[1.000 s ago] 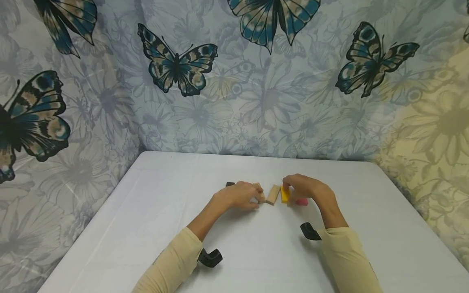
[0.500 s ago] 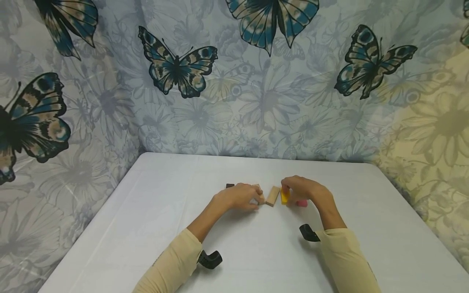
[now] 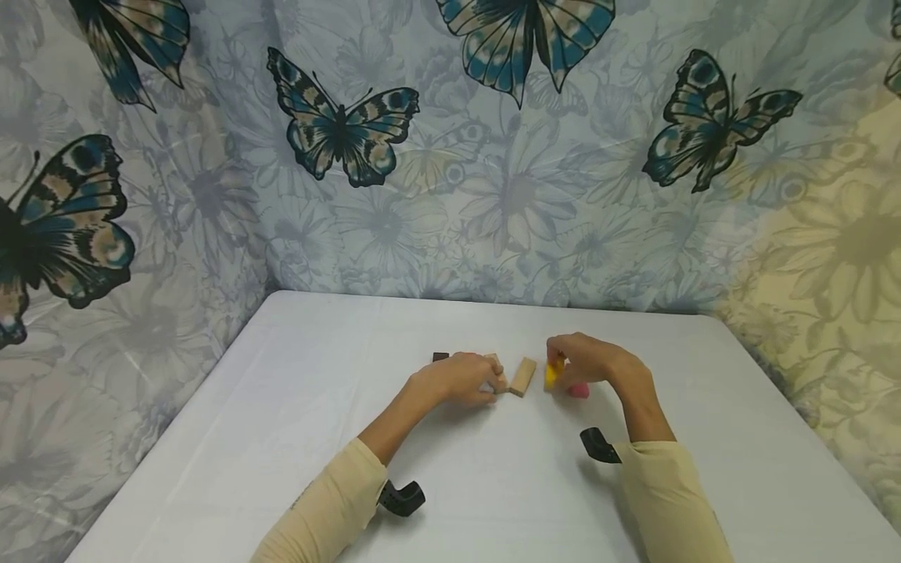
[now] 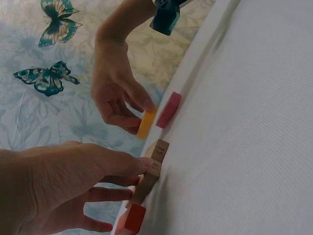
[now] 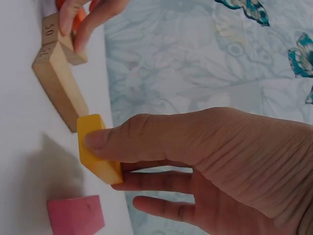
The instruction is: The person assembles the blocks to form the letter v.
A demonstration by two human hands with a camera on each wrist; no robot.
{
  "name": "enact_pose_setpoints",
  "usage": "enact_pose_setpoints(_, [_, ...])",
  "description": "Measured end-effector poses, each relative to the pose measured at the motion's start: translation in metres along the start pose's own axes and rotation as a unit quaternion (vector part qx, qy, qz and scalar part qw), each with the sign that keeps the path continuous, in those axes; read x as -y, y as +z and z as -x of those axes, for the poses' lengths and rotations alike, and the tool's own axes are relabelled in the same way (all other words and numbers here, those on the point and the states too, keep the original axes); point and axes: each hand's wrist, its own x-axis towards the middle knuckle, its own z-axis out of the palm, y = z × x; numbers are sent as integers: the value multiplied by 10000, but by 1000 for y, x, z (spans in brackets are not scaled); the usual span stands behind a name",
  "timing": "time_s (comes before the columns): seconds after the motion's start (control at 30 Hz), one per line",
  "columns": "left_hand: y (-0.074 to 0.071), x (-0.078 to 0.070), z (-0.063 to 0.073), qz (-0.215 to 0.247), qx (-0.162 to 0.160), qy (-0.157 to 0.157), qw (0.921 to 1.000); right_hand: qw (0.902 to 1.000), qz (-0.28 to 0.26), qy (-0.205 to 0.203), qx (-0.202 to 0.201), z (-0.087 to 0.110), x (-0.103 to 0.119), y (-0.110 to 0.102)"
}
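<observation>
My right hand pinches a yellow block between thumb and fingers; its shadow falls on the table beside it. A pink block lies close by, below the yellow one in the right wrist view. My left hand grips a wooden block with number marks on its end, thumb on one side and fingers on the other. Against it, at an angle, lies another bare wooden block, also marked on its end. An orange-red block sits near the left hand's lower fingers.
A dark block shows just beyond the left hand. The blocks form a loose row across the white table. Behind the table's far edge hangs a butterfly-patterned cloth. Black wrist mounts stick out from both sleeves.
My right hand has shifted slightly right with the yellow block, widening the gap to the angled wooden block. The left hand stays in place on its block.
</observation>
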Motion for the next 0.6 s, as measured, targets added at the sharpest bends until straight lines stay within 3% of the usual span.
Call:
enact_pose_setpoints(0.33, [-2,0,0,-70,-10,-56,10000,9945,92,-613,-846,1,-4,-14])
enact_pose_setpoints(0.6, [2,-1,-2,115,-44,26,9999,9873,-118,-693,-1422,-15,-14,-18])
